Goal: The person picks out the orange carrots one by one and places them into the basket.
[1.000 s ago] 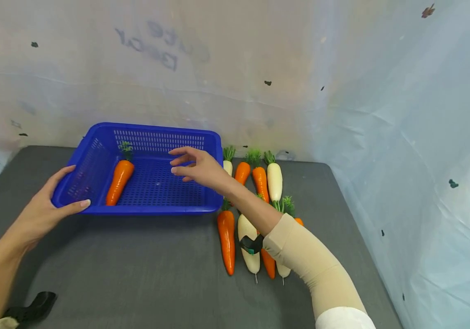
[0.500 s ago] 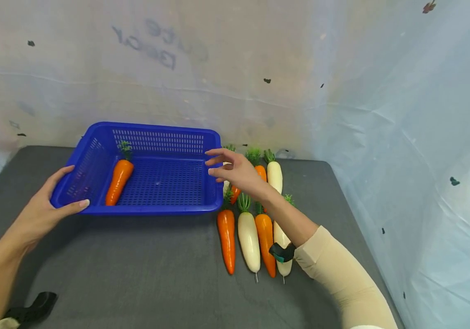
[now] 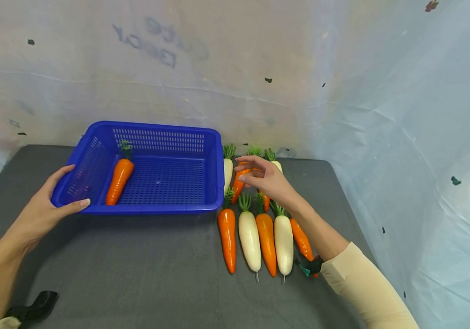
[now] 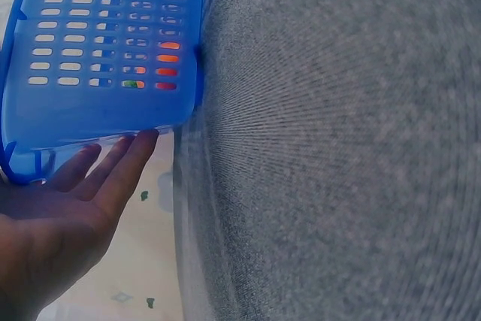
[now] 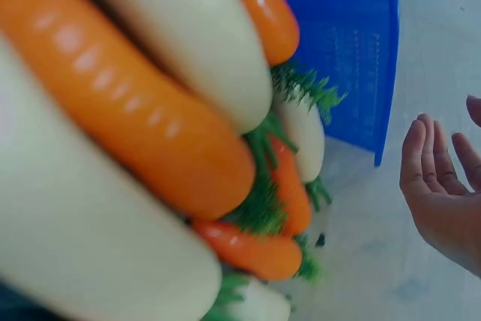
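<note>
Orange, a carrot (image 3: 238, 187) lies beneath the nearer right hand (image 3: 269, 180), long axis running roughly away from the person; thumb and fingers stand apart, empty. The left hand (image 3: 45, 205), farther off, grips the blue basket (image 3: 156, 209).

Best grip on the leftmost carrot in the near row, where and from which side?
Probably grip the carrot across its thick end, from above and slightly left: it lies flat, tapering to a near tip, with a white radish close on its right.

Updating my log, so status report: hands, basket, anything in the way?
Left hand holds blue basket. Right hand empty, above back-row vegetables. One carrot inside basket. No obstruction seen.
</note>
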The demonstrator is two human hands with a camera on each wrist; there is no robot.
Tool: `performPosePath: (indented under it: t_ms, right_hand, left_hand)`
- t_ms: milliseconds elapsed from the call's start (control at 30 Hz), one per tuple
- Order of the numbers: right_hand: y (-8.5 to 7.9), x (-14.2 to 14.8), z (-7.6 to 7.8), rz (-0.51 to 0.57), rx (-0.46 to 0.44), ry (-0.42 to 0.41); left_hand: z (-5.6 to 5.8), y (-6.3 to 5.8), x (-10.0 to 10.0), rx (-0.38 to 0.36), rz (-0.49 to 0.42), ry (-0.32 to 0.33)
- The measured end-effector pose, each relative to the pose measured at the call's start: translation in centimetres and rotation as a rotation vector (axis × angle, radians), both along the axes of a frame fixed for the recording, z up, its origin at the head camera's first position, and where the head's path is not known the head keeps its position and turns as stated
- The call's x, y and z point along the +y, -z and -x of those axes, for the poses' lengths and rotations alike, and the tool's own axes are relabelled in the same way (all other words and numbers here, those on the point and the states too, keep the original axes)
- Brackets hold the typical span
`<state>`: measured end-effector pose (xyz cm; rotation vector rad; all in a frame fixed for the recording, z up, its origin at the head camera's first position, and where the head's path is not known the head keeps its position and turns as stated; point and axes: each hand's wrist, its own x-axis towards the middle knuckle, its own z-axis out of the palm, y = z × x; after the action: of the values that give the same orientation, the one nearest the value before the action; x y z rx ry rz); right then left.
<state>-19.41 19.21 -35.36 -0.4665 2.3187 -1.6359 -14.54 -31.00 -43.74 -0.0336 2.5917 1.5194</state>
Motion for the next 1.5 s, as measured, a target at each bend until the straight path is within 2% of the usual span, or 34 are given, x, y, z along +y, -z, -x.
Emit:
performPosePath:
  t_ms: [433, 767, 1167, 1500]
  right_hand:
    - [1.2, 5.4, -2.4, -0.101, 0.024, 0.08]
    - [2.2, 9.0, -4.5, -0.107, 0.026, 0.124]
    - [5.0, 12.8, -6.9, -0.1, 0.063, 0.103]
    - [7.0, 15.1, -8.5, -0.207, 0.101, 0.11]
  left_hand:
    - [0.0, -0.2, -0.2, -0.008, 0.003, 0.011]
    - [-0.1, -0.2, -0.1, -0.007, -0.014, 0.012]
    - [0.0, -0.3, -0.3, -0.004, 0.011, 0.025]
    - [-0.3, -0.3, -0.2, 0.004, 0.001, 0.011]
